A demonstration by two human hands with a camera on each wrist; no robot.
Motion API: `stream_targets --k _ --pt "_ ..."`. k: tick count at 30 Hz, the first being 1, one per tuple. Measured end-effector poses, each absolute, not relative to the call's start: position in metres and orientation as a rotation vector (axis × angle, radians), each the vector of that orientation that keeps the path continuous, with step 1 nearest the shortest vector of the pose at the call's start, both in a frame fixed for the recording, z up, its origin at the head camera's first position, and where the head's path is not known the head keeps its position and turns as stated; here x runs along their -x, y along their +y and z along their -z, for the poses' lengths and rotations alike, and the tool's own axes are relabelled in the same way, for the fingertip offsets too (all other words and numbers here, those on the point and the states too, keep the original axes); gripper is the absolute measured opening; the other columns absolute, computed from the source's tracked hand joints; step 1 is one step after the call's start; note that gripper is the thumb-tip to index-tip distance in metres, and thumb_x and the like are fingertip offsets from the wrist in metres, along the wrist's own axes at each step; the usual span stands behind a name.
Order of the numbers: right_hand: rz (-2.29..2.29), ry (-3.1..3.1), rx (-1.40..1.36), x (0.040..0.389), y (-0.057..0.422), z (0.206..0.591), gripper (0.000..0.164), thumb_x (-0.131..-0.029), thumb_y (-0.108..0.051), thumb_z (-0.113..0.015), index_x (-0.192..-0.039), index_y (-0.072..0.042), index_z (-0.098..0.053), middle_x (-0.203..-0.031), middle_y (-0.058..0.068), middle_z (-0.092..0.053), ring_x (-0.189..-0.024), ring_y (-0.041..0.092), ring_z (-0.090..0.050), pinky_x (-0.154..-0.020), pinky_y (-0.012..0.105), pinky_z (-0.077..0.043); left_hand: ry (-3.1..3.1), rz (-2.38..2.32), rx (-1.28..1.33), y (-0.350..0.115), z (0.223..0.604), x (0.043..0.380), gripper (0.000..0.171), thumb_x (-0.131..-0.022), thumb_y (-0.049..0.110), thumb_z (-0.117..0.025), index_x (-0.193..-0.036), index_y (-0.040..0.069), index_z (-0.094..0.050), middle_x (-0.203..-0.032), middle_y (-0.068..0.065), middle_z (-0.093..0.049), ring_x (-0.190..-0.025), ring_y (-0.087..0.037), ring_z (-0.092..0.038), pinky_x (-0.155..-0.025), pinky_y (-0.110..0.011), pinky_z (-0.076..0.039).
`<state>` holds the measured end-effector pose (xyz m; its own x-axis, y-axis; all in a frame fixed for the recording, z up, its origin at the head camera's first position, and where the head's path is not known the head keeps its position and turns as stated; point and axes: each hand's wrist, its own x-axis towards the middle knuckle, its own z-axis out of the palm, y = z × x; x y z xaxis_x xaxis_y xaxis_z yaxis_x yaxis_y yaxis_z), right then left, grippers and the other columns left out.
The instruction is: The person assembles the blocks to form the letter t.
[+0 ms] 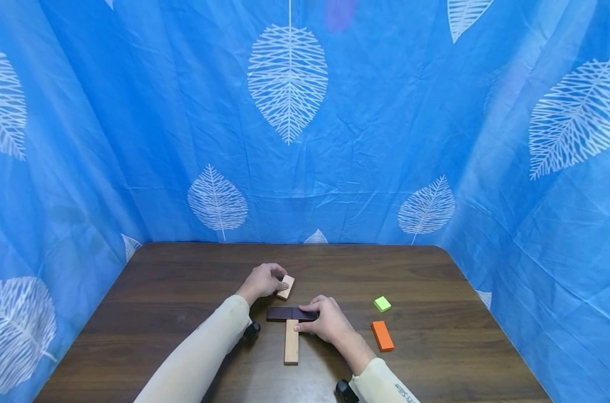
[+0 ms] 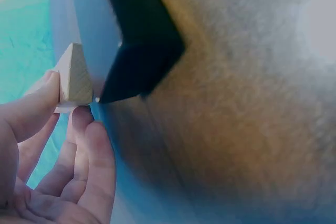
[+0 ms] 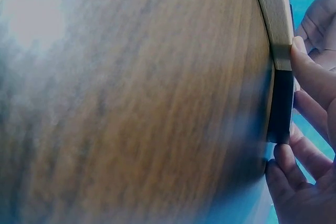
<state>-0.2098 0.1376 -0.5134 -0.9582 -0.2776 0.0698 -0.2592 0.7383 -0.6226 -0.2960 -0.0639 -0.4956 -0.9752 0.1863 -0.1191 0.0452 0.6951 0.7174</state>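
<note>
Wood block point(image 1: 284, 293) sits pinched in the left hand point(image 1: 263, 281); the right hand point(image 1: 330, 321) curls round a dark block point(image 1: 303, 315), thumb touching a pale strip point(image 1: 291, 348).

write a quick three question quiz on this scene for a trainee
1. Which hand holds the small pale block?
2. True or false: the orange block lies nearer the person than the green block.
3. What letter shape do the long pale block and the dark blocks make together? A) X B) T C) O

Key: 1. The left hand. 2. True. 3. B.
</note>
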Motion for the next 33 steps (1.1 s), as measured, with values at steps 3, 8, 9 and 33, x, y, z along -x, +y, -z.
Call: stream_targets --k 3,8,9,33 --pt "1.039 2.899 0.452 0.209 0.138 0.513 0.047 -0.072 -0.033 -0.092 -0.111 -0.011 -0.079 -0.099 0.000 -0.064 -0.095 0.023 -0.056 -0.086 0.041 -0.046 2.691 -1.199 -0.175 -0.064 0.497 0.292 0.030 -0.087 0.021 -0.081 -0.114 0.010 -0.072 -0.098 -0.005 -0.070 -0.080 -0.018 -0.062 -0.072 -0.037 -0.050" --pt "1.035 2.888 0.443 0.210 0.138 0.512 0.047 -0.073 -0.034 -0.092 -0.112 -0.012 -0.079 -0.099 0.000 -0.064 -0.097 0.024 -0.056 -0.087 0.041 -0.046 2.645 -1.269 -0.126 -0.061 0.499 0.287 0.030 -0.087 0.021 -0.081 -0.113 0.010 -0.070 -0.082 -0.002 -0.068 -0.071 -0.016 -0.062 -0.065 -0.032 -0.049" --pt "1.032 2.887 0.439 0.210 0.138 0.512 0.047 -0.073 -0.034 -0.092 -0.112 -0.012 -0.079 -0.100 0.000 -0.064 -0.097 0.024 -0.056 -0.086 0.041 -0.046 2.640 -1.273 -0.118 -0.060 0.499 0.286 0.030 -0.087 0.022 -0.081 -0.112 0.011 -0.070 -0.081 -0.001 -0.068 -0.071 -0.016 -0.062 -0.065 -0.032 -0.049" --pt "1.014 2.841 0.372 0.210 0.137 0.510 0.049 -0.073 -0.033 -0.092 -0.114 -0.013 -0.078 -0.099 -0.001 -0.062 -0.094 0.022 -0.052 -0.082 0.042 -0.046 2.738 -1.124 -0.039 -0.047 0.499 0.265 0.029 -0.086 0.026 -0.083 -0.106 0.011 -0.068 -0.101 -0.008 -0.067 -0.086 -0.024 -0.059 -0.081 -0.045 -0.048"
